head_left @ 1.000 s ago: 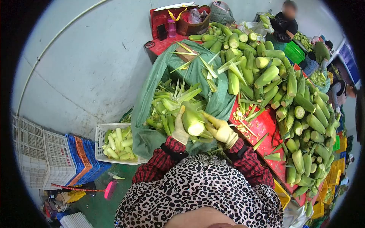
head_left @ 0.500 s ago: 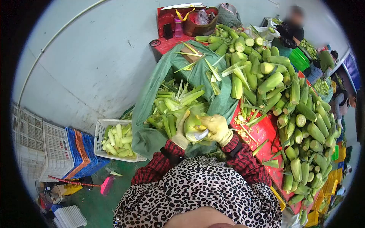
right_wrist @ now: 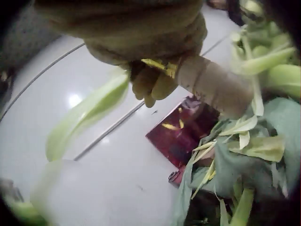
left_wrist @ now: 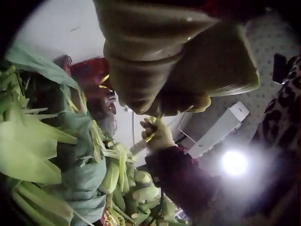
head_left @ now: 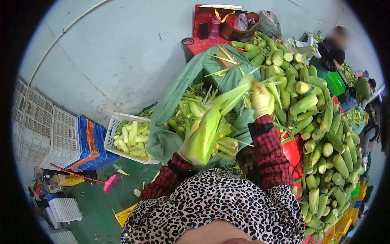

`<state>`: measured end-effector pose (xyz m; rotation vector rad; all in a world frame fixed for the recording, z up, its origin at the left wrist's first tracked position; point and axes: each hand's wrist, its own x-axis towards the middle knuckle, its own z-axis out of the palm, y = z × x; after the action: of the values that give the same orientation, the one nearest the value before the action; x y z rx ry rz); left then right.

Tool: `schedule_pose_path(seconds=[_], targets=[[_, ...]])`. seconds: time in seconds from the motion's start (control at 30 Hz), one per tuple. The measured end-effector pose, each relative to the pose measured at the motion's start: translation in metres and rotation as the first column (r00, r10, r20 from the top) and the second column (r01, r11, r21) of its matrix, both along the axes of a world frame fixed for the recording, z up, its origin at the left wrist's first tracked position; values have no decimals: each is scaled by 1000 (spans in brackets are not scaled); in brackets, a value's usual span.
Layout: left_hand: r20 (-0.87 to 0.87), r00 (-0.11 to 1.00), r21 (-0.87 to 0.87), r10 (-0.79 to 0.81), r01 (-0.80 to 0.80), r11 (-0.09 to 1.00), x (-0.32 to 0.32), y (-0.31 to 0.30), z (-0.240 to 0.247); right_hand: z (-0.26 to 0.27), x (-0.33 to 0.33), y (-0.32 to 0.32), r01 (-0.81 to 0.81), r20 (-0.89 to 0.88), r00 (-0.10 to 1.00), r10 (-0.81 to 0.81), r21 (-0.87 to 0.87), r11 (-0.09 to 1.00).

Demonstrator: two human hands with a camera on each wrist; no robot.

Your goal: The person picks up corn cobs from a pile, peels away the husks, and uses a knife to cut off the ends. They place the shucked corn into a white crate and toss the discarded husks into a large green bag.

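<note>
My left hand (head_left: 188, 142), in a pale yellow glove, grips a green-husked ear of corn (head_left: 205, 136) over the green sack. In the left wrist view the ear (left_wrist: 225, 61) looks dark beside the gloved fingers. My right hand (head_left: 262, 99), gloved too, is raised beyond the ear to the right. It grips a knife whose broad, wet blade (right_wrist: 214, 84) sticks out of the fist, with a bit of yellow by its base. A pale green husk leaf (right_wrist: 89, 113) trails from the same fist. In the head view peeled-back husk (head_left: 233, 95) stretches between the ear and this hand.
The green sack (head_left: 164, 110) below holds stripped husks. Many unhusked ears (head_left: 337, 134) are heaped on the red table (head_left: 292, 156) at right. A white crate (head_left: 111, 140) of peeled ears stands at left, near stacked crates (head_left: 63, 136). Other people are at the far right.
The knife was at the ear's cut end half a second ago. My right hand has since swung up and away, drawing husk with it; the ear has tilted in my left hand.
</note>
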<state>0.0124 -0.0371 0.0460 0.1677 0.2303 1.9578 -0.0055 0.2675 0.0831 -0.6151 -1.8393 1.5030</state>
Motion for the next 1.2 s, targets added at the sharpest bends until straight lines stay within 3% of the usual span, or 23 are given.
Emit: schedule_pose_path(seconds=[0.07, 0.1, 0.13, 0.17, 0.2, 0.27, 0.3, 0.33, 0.37, 0.4, 0.47, 0.5, 0.6, 0.63, 0.8, 0.93, 1.03, 1.13, 1.2], targets=[[-18, 1000, 42, 19, -18, 999, -4, -5, -5, 13, 3, 28, 62, 66, 997, -41, -368, 928], [-60, 997, 125, 48, -41, 991, -8, -3, -16, 16, 9, 19, -75, -17, 997, 75, -440, 895], [-26, 991, 31, 135, -134, 991, -8, 1, -3, 19, 20, 3, -214, -108, 977, 184, -494, 843], [1, 975, -65, 222, -221, 973, -4, 8, 21, 22, 29, -25, -299, 0, 945, 327, -410, 862], [24, 951, -161, 307, -299, 940, -2, 13, 33, 41, 56, -57, -475, 106, 801, 590, -487, 733], [-170, 930, -143, 325, -349, 926, -10, 20, 27, -23, 69, -99, -573, 153, 700, 698, -464, 676], [-220, 928, -155, 301, -338, 929, -16, 25, 16, -35, 78, -120, -557, -5, 614, 789, -711, 429], [-268, 925, -174, 270, -322, 931, -19, 27, 20, -35, 83, -127, -554, -81, 637, 766, -740, 382], [-352, 906, -249, 234, -332, 910, -23, 28, 27, -31, 86, -124, -552, -27, 653, 757, -701, 451], [-586, 783, -318, 209, -460, 829, -32, 33, 19, -21, 88, -121, -548, 28, 669, 743, -656, 518], [-909, 416, -308, 27, -715, 627, -48, 45, -10, -22, 88, -109, -585, 253, 725, 640, -265, 767], [-911, 409, -354, -59, -701, 619, -50, 51, -6, -20, 89, -105, -579, 344, 758, 554, -36, 815], [-895, 321, -447, -311, -649, 616, -55, 52, 12, -5, 100, -102, -517, 573, 754, 321, 216, 828], [-875, 316, -480, -366, -669, 568, -51, 55, 20, 7, 101, -105, -515, 663, 704, 253, 233, 825], [-878, 359, -475, -318, -562, 677, -53, 61, 6, 9, 111, -112, -488, 672, 710, 208, 257, 834], [-895, 353, -442, -274, -608, 660, -49, 66, -8, 11, 116, -113, -461, 637, 749, 180, 306, 833], [-840, 491, -490, -230, -508, 708, -48, 60, 0, 5, 119, -104, -466, 630, 744, 222, 252, 848], [-785, 556, -546, -272, -414, 729, -49, 60, 5, 13, 123, -103, -486, 683, 691, 237, 196, 852], [-828, 454, -543, -331, -496, 678, -42, 58, 20, 13, 126, -104, -476, 642, 721, 261, 185, 860]])
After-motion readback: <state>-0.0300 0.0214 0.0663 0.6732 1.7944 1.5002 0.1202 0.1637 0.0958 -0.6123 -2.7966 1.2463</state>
